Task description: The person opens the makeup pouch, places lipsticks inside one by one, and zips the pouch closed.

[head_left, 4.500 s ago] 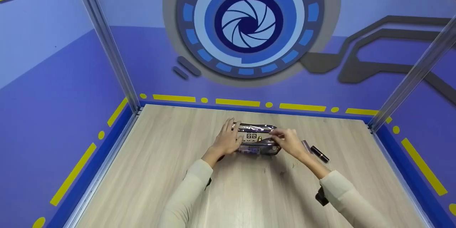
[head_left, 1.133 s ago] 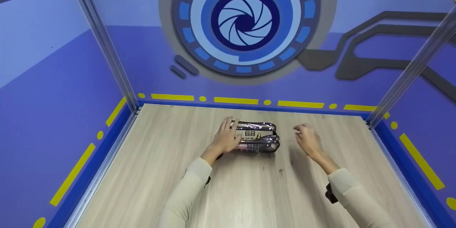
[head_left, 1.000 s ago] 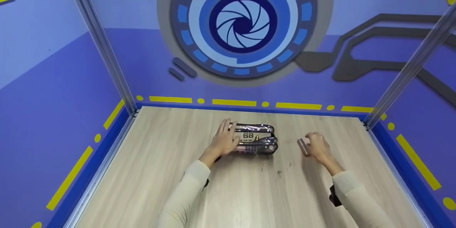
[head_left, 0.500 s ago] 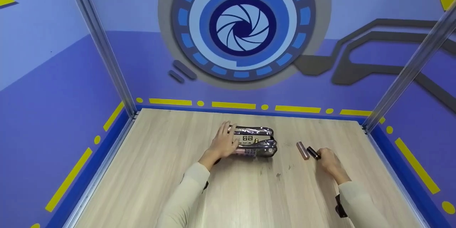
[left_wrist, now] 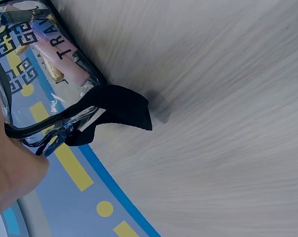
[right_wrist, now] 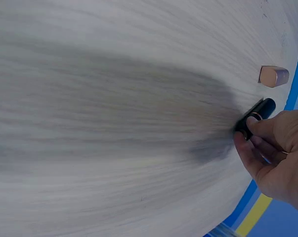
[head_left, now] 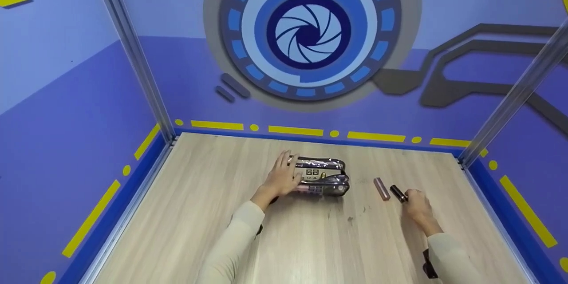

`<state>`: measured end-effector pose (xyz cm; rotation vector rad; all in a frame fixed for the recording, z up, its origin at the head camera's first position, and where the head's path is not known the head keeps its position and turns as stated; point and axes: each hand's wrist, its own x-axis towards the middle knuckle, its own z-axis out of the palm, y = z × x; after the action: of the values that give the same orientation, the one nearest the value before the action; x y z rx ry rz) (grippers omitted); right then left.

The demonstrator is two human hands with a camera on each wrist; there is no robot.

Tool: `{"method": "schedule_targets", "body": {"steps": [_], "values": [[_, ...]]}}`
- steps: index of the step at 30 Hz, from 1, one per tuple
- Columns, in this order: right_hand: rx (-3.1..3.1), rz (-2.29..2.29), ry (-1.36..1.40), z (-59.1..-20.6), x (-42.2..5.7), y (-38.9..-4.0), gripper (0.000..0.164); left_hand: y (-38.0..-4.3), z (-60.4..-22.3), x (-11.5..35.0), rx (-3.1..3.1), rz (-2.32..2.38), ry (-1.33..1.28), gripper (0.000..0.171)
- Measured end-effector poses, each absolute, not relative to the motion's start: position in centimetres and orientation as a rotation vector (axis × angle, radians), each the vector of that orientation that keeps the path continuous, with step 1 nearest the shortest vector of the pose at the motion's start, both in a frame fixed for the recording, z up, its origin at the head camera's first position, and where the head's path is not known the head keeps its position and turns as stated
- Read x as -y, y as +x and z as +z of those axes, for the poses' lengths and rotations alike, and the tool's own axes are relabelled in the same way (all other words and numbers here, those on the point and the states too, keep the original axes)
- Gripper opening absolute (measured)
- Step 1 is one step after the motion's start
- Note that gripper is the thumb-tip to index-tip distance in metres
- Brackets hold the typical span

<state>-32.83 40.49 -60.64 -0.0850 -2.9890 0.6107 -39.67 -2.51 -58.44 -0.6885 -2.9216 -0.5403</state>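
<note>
A clear cosmetic bag (head_left: 335,183) with black trim lies on the wooden table, gold-coloured and pink items showing through its plastic in the left wrist view. My left hand (head_left: 280,180) grips its left end, fingers over the top and thumb at the front side. To the right, my right hand (head_left: 418,206) pinches the lower end of a black lipstick tube (right_wrist: 255,117) with a thin shiny band. Thumb and fingertips hold it close over the tabletop. Just left of that tube lies a pinkish-brown lipstick tube (head_left: 381,188), with no hand on it.
The wooden tabletop (head_left: 213,213) is bounded by a blue back wall (head_left: 186,75) and side walls with metal corner posts (head_left: 137,60). A black strap (left_wrist: 114,101) sticks out from the bag's end. Small dark marks (head_left: 350,218) show on the table.
My right hand was at the bag's right end, then moved right and down past the pinkish-brown tube to pinch the black lipstick tube. My left hand has stayed on the bag.
</note>
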Motion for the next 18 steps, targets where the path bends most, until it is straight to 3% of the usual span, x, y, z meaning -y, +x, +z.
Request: {"method": "schedule_targets", "body": {"steps": [8,18], "values": [[2.845,0.690,0.035,-58.8,-39.6,-32.9,0.010,-39.5,-58.7,2.5,2.929,-0.557,-0.682,0.066],[2.592,0.781,0.325,-55.0,-32.4,-34.1,0.018,-39.6,-58.5,2.5,2.912,-0.558,-0.696,0.065]]}}
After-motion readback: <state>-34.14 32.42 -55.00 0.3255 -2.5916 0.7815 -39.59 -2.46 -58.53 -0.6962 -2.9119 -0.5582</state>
